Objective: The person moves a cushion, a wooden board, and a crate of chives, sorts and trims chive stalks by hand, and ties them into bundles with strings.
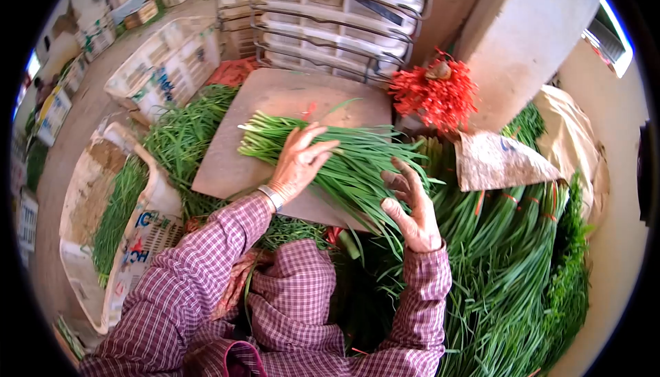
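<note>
A loose bunch of Chinese chives (344, 150) lies across a flat board (237, 129), its pale cut ends to the left and its green leaves hanging over the right edge. My left hand (300, 162) rests on top of the bunch near the stem ends, fingers stretched out and apart. At the leafy end is my right hand (412, 208), its fingers spread and slightly curved beside the leaves; whether it touches them I cannot tell. A small red tie (309, 110) lies on the board just behind the bunch.
A bundle of red ties (436, 91) hangs beyond the board's right corner. Tied chives (495, 260) are piled at right, partly under a woven sack (505, 162). Loose greens (189, 129) lie left, near white crates (165, 67). Stacked crates (337, 19) stand behind the board.
</note>
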Tool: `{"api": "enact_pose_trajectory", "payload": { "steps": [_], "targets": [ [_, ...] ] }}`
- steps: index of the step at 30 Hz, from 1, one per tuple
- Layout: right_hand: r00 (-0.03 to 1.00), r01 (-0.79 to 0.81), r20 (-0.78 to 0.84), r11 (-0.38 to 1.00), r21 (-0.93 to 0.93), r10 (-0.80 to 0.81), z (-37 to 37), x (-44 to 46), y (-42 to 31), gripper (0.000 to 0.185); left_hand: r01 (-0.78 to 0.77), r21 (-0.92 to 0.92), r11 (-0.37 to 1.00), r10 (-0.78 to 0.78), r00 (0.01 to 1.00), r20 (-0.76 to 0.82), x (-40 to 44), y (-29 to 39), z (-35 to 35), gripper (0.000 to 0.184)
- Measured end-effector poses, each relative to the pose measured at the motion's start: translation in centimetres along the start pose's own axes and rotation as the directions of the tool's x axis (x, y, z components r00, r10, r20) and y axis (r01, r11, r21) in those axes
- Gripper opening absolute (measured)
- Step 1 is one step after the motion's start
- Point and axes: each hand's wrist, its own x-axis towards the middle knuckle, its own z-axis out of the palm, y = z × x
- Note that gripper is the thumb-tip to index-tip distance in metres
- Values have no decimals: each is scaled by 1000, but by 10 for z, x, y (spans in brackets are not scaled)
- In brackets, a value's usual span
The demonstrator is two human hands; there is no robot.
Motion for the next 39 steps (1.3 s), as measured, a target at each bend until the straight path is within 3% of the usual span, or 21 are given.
{"api": "enact_pose_trajectory", "payload": {
  "steps": [2,4,5,6,8,10,11,12,13,14,15,16,18,20,23,25,26,27,31,34,39],
  "targets": [
    [995,100,-24,995,5,-100,34,10,10,82,5,-163,987,-9,1000,-21,3,34,-39,26],
    [991,106,64,986,126,-115,77,18,8,81,132,-570,811,-144,989,24,1,67,-70,26],
    [988,116,84,982,148,-129,103,19,21,78,70,-598,799,-121,992,-45,0,71,-79,26],
    [983,65,151,966,249,-105,120,19,17,75,63,-665,744,-151,986,-76,0,77,-91,25],
    [977,-44,212,937,347,-32,150,20,13,63,278,-827,489,-455,890,31,1,87,-115,25],
    [949,-227,286,914,337,130,161,21,-9,50,171,-945,278,-525,851,-1,-5,65,-118,29],
    [992,38,107,975,217,-62,169,24,-4,34,174,-978,115,-590,804,74,-12,55,-122,30],
    [983,163,75,984,68,-168,161,33,-16,28,163,-985,-53,-637,754,159,-16,48,-133,32],
    [979,200,52,974,-107,-195,151,41,-21,23,143,-986,81,-611,789,64,-19,30,-139,33],
    [934,338,-10,890,-307,-358,140,57,-12,20,117,-970,211,-572,820,-26,-22,8,-142,33],
    [858,405,-72,755,-516,-509,129,72,-2,17,111,-977,182,-655,754,-37,-26,-4,-147,35],
    [900,277,-55,664,-695,-433,115,80,-19,13,179,-956,231,-651,759,-16,-30,-14,-156,34],
    [834,257,-52,470,-844,-550,92,106,-20,11,325,-829,455,-622,782,-35,-36,-32,-160,31],
    [844,251,25,354,-901,-536,81,129,-15,12,400,-721,566,-570,821,8,-38,-43,-149,25],
    [929,190,35,394,-899,-368,88,151,9,15,393,-589,706,-461,886,40,-28,-63,-120,17],
    [937,182,11,462,-868,-348,94,160,31,16,414,-519,747,-442,894,77,-5,-79,-103,15],
    [941,173,2,477,-862,-339,95,163,40,17,257,-294,921,-268,964,4,8,-88,-95,13],
    [958,147,-1,497,-855,-286,97,165,47,18,71,-39,997,-71,997,-16,18,-98,-86,11],
    [973,151,19,567,-810,-232,104,173,70,20,26,72,997,-38,983,181,39,-126,-49,10],
    [947,252,88,541,-802,-310,105,181,82,22,-24,128,991,-2,980,197,39,-140,-32,6],
    [975,200,106,570,-797,-195,112,181,96,23,-4,99,995,-23,962,272,45,-147,-31,8]
  ]
}}
